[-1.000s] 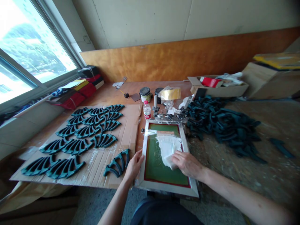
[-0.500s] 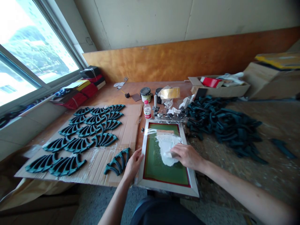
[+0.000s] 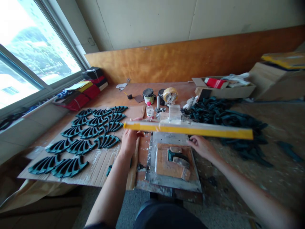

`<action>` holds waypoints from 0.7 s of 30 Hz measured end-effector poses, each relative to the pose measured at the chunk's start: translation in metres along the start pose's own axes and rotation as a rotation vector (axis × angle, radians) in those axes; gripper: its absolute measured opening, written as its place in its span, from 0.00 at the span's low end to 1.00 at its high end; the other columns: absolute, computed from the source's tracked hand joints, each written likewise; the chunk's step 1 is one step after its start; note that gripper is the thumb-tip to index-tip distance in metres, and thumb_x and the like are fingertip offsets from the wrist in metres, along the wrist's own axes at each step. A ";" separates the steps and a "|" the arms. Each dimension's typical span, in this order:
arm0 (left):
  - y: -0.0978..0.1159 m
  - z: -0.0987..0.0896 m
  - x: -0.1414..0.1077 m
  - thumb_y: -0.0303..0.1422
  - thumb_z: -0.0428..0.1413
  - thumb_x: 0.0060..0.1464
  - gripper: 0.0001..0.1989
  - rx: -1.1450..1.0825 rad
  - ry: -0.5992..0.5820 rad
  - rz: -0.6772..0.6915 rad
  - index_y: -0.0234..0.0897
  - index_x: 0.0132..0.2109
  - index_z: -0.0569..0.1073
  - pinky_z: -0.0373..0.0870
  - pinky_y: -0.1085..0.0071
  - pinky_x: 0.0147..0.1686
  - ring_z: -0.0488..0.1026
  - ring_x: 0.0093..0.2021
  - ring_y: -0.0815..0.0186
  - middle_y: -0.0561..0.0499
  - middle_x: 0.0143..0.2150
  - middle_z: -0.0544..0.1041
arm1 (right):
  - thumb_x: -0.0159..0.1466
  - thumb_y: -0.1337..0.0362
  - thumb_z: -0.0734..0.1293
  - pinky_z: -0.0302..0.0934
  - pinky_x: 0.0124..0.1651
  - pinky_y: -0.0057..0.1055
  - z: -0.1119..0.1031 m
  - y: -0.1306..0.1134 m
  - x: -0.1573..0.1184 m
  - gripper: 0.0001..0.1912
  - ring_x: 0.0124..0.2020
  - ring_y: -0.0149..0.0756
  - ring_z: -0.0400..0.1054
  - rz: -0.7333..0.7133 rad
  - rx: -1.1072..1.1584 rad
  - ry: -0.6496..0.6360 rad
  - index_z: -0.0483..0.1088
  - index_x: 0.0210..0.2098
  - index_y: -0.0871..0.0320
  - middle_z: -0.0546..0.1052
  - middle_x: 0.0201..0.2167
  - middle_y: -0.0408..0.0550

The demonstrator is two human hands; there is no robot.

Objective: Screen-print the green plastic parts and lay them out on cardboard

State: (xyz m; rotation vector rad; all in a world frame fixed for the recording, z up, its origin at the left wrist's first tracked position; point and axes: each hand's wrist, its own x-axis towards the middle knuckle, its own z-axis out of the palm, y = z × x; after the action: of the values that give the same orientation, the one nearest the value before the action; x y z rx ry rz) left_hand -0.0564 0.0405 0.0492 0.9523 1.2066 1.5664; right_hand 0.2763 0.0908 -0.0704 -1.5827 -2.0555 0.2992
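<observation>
- The screen frame (image 3: 188, 129) is tilting up off the bench, its yellow-taped edge showing as a long bar across the middle of the view, hinged at the far end near the clamps.
- The left hand (image 3: 129, 140) is gripping the frame's left end, fingers curled over the edge.
- The right hand (image 3: 202, 147) is sitting just under the frame's near edge, right of centre; whether its fingers are closing on the frame or only propping it cannot be told.
- The dark green part (image 3: 177, 156) is lying on the wooden jig (image 3: 170, 165) under the raised frame, on the metal base plate (image 3: 173, 181) at the near edge of the bench (image 3: 262, 171).
- Printed parts (image 3: 92, 133) are lying in rows on the cardboard sheet (image 3: 114, 165) to the left; a pile of parts (image 3: 228, 124) is sitting to the right.
- A small bottle (image 3: 150, 110), ink tins (image 3: 148, 94) and a tape roll (image 3: 170, 94) are standing just beyond the frame's hinge.
- Risk, as a judgement: with the grip on one end only, the frame could drop back onto the part and smear any wet ink, or ink on the mesh could run while it is tilting.
</observation>
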 end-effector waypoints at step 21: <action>-0.120 -0.066 -0.140 0.55 0.61 0.41 0.26 0.008 0.432 -0.494 0.34 0.30 0.69 0.69 0.76 0.22 0.70 0.21 0.72 0.54 0.23 0.71 | 0.65 0.67 0.61 0.63 0.43 0.40 0.109 -0.199 -0.074 0.03 0.40 0.43 0.66 -0.718 0.261 -0.386 0.65 0.39 0.55 0.72 0.36 0.49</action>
State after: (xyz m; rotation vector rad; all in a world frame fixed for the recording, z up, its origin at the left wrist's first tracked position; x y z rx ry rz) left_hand -0.0538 -0.0981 -0.0886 0.2783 1.6003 1.3920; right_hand 0.0670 -0.0222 -0.0878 -0.5946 -2.5874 0.5981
